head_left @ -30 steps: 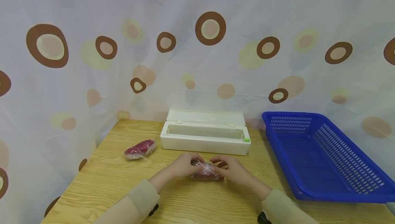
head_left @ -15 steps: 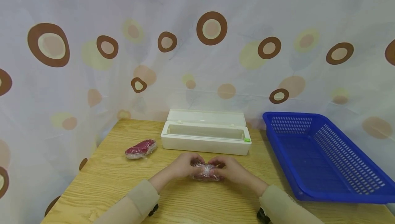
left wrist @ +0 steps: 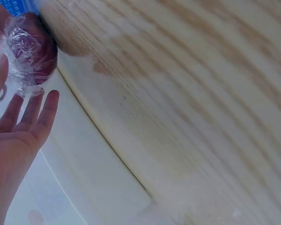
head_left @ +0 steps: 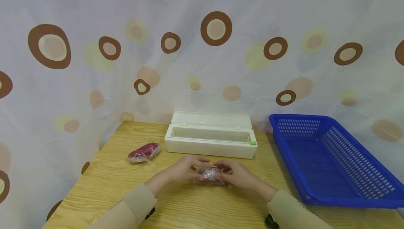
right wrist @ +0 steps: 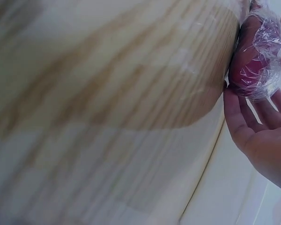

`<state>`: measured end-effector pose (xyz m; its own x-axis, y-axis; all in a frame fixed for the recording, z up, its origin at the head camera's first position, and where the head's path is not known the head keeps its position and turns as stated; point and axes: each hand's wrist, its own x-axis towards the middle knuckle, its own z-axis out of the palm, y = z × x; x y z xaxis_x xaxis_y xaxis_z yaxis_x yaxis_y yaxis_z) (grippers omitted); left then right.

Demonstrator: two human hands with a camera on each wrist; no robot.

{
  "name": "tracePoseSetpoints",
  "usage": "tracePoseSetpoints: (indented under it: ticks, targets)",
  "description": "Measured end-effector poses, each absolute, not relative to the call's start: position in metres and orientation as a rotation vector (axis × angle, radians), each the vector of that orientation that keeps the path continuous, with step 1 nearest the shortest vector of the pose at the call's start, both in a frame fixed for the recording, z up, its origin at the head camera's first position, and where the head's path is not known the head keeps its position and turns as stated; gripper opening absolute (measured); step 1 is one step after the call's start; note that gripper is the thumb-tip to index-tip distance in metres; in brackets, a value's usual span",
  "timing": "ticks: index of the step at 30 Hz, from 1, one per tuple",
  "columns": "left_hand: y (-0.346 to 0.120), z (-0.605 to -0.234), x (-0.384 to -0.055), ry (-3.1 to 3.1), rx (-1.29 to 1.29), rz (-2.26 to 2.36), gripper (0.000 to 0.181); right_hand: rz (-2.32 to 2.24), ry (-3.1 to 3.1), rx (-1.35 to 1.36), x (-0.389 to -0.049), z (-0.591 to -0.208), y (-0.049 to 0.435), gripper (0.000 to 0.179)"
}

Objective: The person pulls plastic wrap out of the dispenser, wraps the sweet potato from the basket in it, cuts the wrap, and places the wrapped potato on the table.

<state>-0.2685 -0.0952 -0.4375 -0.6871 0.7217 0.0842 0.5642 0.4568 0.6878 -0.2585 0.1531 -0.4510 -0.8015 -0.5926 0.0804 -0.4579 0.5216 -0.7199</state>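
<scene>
A reddish-purple, oblong thing that looks like a sweet potato (head_left: 209, 175) lies on the table between my hands, wrapped in crinkled cling film. My right hand (head_left: 238, 174) holds its right end, thumb in front and fingers behind. Around the left end, my left hand (head_left: 181, 170) has its fingers loosely spread; in the left wrist view the fingertips (left wrist: 49, 101) come close to the film, and whether they touch it I cannot tell. Further left sits a second wrapped sweet potato (head_left: 144, 152). Behind my hands stands a white cling film dispenser (head_left: 209, 148), lid raised, with a green slide cutter (head_left: 253, 142).
A blue plastic basket (head_left: 284, 159) with perforated sides stands on the right of the wooden table (head_left: 104, 190). A patterned curtain (head_left: 189, 67) hangs behind the table and along its left side.
My left hand has loosened from the wrapped sweet potato, its fingers spreading and drawing slightly left. My right thumb shifted a little on the film. The dispenser, basket and second sweet potato stay put.
</scene>
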Motion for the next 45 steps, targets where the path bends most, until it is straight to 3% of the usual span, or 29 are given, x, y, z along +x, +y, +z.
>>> tracePoseSetpoints:
  ticks: [5, 15, 29, 37, 45]
  targets:
    - [-0.097, -0.437, -0.268, 2.537, 1.172, 0.959, 0.038, -1.197, 2.566, -0.897, -0.255, -0.45, 0.157, 0.036]
    - [-0.098, -0.442, -0.268, 2.546, 1.193, 0.91, 0.04, -1.042, 2.664, -1.119, -0.249, -0.451, 0.162, 0.037]
    - [-0.098, -0.447, -0.269, 2.563, 1.203, 0.922, 0.038, -0.986, 2.815, -1.087, -0.252, -0.453, 0.156, 0.037]
    - [-0.102, -0.452, -0.271, 2.526, 1.058, 0.949, 0.061, -1.068, 2.714, -1.036, -0.252, -0.454, 0.157, 0.038]
    - [-0.099, -0.452, -0.27, 2.535, 1.082, 0.974, 0.05, -1.113, 2.679, -0.972, -0.249, -0.448, 0.153, 0.041]
